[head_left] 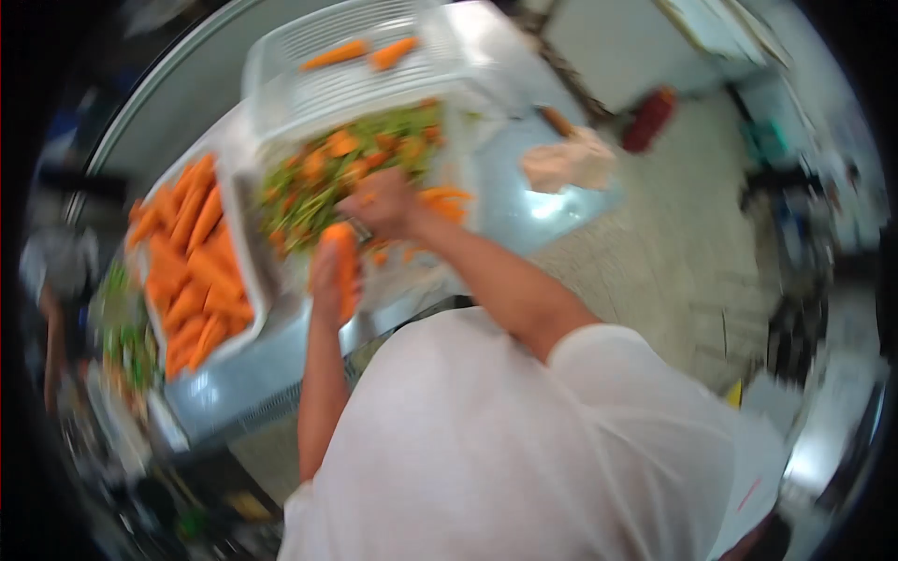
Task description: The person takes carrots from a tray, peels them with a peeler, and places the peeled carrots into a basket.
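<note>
My left hand (326,276) is wrapped round a carrot (345,257), held upright with its thick end up. Just beyond it, my right hand (382,204) is closed in a fist above the trimmings. Something dark and greyish, perhaps a blade, shows between the fist and the carrot, but blur hides its kind. Under and behind the right hand lies a heap of green stems with orange carrot tops (304,192). To the left, a white tub (259,304) is piled with whole carrots (192,252).
A clear ribbed bin (271,103) with two carrots (335,54) stands at the back. A crumpled pale cloth (568,164) lies on the metal table's right corner (561,210), beside a brown handle-like thing (556,120). Another person (58,271) stands at far left.
</note>
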{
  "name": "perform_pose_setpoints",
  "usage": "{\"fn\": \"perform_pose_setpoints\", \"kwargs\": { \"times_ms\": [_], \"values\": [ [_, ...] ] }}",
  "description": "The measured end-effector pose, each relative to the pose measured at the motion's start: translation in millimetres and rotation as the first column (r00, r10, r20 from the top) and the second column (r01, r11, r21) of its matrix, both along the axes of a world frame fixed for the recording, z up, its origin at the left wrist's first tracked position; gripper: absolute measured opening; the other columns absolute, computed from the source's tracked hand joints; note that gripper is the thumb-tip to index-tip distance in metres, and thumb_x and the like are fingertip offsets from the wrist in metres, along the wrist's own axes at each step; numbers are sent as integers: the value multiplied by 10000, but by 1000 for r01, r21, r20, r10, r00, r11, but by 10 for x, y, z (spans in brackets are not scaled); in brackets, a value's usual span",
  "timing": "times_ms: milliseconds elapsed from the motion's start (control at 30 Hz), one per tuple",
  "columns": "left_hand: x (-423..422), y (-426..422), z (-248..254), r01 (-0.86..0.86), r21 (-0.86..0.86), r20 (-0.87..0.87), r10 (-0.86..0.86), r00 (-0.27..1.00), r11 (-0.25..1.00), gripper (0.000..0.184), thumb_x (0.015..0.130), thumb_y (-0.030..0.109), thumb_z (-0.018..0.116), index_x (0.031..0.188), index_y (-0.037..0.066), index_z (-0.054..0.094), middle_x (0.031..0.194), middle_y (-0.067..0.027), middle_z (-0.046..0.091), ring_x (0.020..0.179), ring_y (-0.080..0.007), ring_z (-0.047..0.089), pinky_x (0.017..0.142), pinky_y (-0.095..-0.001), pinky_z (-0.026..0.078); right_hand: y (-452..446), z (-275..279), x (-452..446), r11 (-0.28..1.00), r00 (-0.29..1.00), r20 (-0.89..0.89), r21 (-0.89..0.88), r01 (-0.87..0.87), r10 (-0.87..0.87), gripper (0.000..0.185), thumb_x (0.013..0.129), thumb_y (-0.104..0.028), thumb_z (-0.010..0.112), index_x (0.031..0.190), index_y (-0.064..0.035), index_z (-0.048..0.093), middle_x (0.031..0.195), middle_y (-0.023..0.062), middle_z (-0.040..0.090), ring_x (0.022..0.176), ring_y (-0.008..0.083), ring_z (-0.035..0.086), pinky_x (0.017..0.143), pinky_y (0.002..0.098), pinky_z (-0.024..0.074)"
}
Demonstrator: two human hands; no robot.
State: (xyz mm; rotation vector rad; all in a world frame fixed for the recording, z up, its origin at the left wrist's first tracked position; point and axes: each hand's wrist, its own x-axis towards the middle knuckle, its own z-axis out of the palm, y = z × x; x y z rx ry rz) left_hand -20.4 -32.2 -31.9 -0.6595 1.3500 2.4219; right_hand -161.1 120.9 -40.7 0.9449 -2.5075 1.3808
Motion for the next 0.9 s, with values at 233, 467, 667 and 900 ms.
{"fn": "perform_pose_setpoints", "kwargs": {
  "times_ms": [233,467,667,900],
  "values": [
    [184,-263,101,-83,148,-194,112,975,985,636,1034,485,485,1517,98,339,994,-59,578,570,-102,524,378,-208,461,-32,211,6,975,985,164,222,24,-61,593,913,-582,511,670,-90,737,739,169,690,794,392,645,911,513,430],
    [121,-467,-61,-198,-130,-127,182,975,972,590,1009,535,501,1442,136,457,938,-32,585,609,-101,543,470,-213,476,-430,338,-58,960,979,193,280,14,-70,649,929,-621,465,809,-64,776,931,225,717,1005,408,648,1021,548,363],
    [77,-396,-11,-77,25,46,76,996,997,448,989,536,539,1222,154,559,829,-41,632,591,-124,596,456,-251,499,44,130,-14,989,958,264,120,82,-111,679,918,-628,510,607,-46,670,590,192,607,599,402,624,613,522,464],
    [-77,88,332,-44,-203,-90,26,996,978,395,1042,487,465,1280,177,411,934,-58,567,573,-132,560,413,-253,458,204,321,227,996,995,101,93,-14,5,474,955,-491,559,704,-121,718,700,79,646,765,314,585,798,432,395]
  ]
}}
